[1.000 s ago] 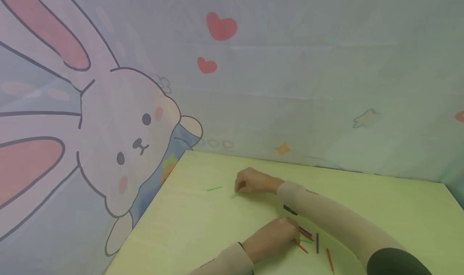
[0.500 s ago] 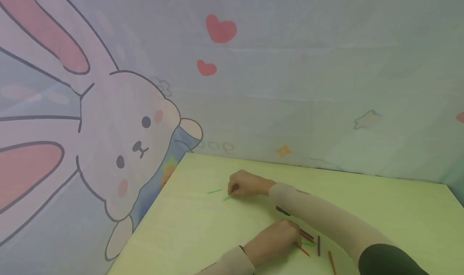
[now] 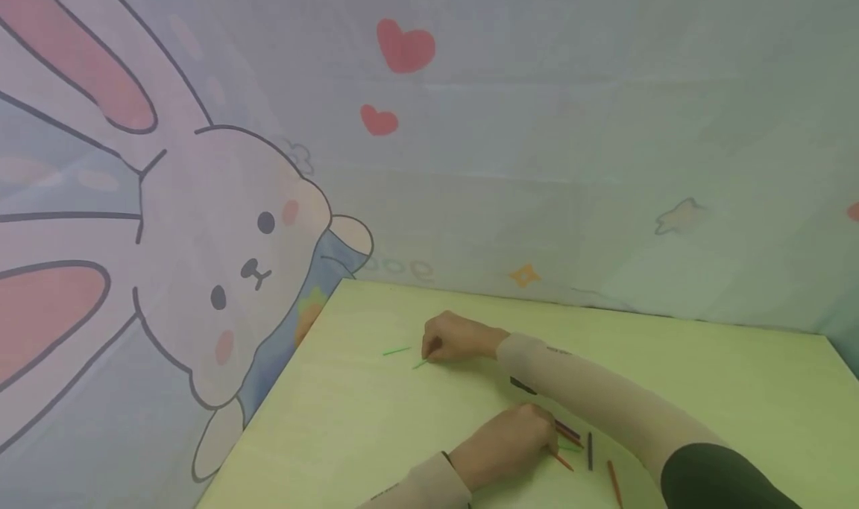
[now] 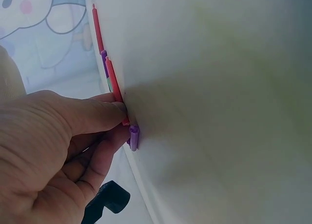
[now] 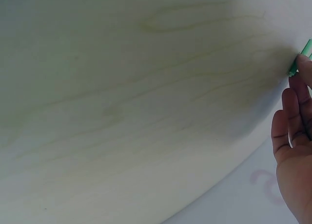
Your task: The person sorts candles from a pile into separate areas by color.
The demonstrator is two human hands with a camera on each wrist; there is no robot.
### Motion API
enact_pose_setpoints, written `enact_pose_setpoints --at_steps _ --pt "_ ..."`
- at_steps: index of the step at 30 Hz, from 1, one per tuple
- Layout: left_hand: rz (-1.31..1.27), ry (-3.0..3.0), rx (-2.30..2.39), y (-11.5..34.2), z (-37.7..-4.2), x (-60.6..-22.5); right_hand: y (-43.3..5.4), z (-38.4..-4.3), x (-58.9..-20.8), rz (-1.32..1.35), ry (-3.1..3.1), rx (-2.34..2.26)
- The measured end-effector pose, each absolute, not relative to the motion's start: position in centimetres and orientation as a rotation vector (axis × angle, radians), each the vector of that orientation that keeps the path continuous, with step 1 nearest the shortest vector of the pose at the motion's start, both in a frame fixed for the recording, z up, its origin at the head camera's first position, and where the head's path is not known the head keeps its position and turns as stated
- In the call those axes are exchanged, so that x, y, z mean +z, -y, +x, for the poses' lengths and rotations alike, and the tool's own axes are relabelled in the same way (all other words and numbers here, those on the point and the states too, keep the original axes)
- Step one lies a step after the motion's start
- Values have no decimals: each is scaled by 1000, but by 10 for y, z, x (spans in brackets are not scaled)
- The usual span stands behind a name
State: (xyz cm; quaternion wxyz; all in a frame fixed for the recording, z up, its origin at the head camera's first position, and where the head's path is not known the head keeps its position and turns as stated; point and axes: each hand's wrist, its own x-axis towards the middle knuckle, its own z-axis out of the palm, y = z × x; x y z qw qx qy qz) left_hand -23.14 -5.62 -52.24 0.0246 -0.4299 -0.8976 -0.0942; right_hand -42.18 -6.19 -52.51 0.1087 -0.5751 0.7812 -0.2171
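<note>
My left hand pinches a thin red candle between thumb and fingertips, low over the table. Close by its fingers lie a purple candle, another red one and a green candle, partly hidden by the hand. In the left wrist view a short purple candle shows just past the fingertips. Farther back, my right hand pinches a thin green candle at the table surface. Just left of it, a second green candle lies on its own.
Right of the left hand lie a separate purple candle and a red candle. The pale yellow-green table meets a printed cloth backdrop behind and at left. My right forearm reaches across above the candles.
My right hand has shifted slightly left with the green candle, toward the lone green one, and then stays there. The left hand holds nearly still on the red candle.
</note>
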Motion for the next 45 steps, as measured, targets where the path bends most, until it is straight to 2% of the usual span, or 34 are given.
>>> enact_pose_setpoints --at_steps 14,23,33,45 --pt "-1345 2757 -284 53 -231 -517 46 -428 -514 -1669 -2344 -660" --pt "-1360 2705 -217 52 -239 -517 24 -427 -492 -1613 -2408 -700" --pt "-1353 2752 -233 48 -237 -520 -16 -418 -488 -1701 -2456 -770" --pt "-1358 2819 -310 49 -236 -518 -81 -399 -485 -1471 -2566 -897"
